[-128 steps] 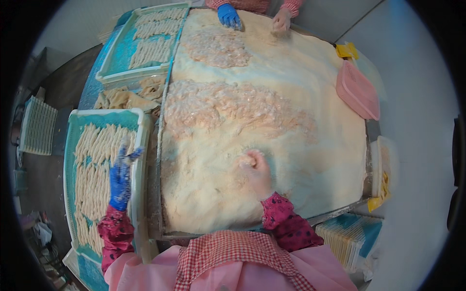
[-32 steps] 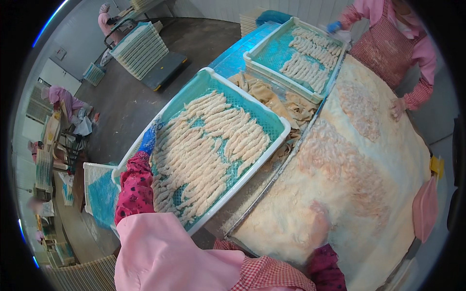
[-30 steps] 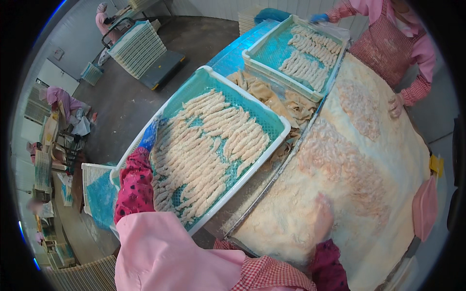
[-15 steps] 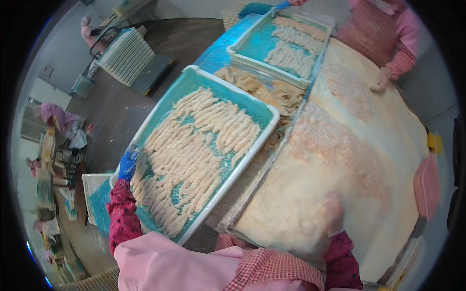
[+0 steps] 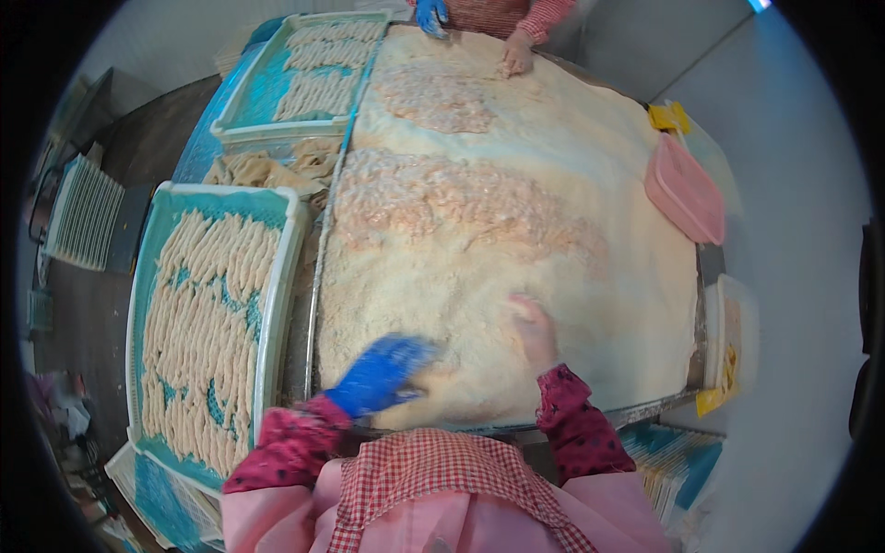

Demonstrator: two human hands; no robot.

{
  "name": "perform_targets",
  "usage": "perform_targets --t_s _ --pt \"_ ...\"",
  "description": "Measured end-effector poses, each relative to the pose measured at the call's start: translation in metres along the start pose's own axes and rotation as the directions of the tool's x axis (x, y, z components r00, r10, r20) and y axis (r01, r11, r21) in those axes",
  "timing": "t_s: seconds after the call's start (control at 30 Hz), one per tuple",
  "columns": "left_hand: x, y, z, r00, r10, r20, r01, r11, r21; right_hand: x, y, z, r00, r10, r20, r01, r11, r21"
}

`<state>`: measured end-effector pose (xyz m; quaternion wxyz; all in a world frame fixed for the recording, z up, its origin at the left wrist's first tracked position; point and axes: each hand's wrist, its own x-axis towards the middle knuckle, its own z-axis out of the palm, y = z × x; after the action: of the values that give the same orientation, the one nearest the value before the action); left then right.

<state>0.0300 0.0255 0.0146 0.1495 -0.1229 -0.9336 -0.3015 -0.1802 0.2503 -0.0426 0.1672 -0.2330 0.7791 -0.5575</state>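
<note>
My left hand (image 5: 380, 376), in a blue glove, is over the near left part of a large table spread with pale flour or breading (image 5: 636, 318). Its fingers are smeared by motion. My bare right hand (image 5: 535, 334) is on or just above the same powder, farther right, also blurred. Whether either hand holds anything is unclear. Beyond them lies a band of wet, pinkish raw meat pieces (image 5: 461, 198), partly dusted. To the left stands a white-rimmed tray (image 5: 270, 369) with a teal mesh lining, carrying rows of coated strips (image 5: 198, 341).
A co-worker's gloved hand (image 5: 430, 17) and bare hand (image 5: 518, 53) are at the far edge. A second tray (image 5: 241, 106) and tan cloths (image 5: 253, 170) lie far left. A pink basket (image 5: 684, 189) stands at the right edge. A metal rail (image 5: 318, 263) borders the powder.
My left hand has left the tray's edge and moved right, over the powder. My right hand remains above the powder. The view has turned right.
</note>
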Motion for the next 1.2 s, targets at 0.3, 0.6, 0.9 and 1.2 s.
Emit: perform_targets --t_s 0.3,0.6,0.9,1.2 --pt "0.012 -0.01 0.047 0.85 -0.505 -0.151 0.459 0.849 -0.261 -0.008 -0.032 0.001 0.95 -0.294 0.108 0.311 0.844 -0.437" --pt "0.007 -0.013 0.04 0.467 -0.874 0.134 -0.009 -0.156 -0.988 0.003 -0.01 0.04 0.975 0.036 0.217 -0.024 0.998 -0.059" --pt "0.022 0.001 0.072 0.689 -0.695 0.206 -0.309 -0.539 -0.784 -0.024 -0.082 0.077 0.86 -0.414 0.3 0.475 0.864 -0.169" --pt "0.113 0.06 0.103 -0.062 -0.865 -0.498 -0.926 0.237 -0.295 -0.028 -0.097 0.103 0.803 -0.502 0.32 0.593 0.726 -0.349"
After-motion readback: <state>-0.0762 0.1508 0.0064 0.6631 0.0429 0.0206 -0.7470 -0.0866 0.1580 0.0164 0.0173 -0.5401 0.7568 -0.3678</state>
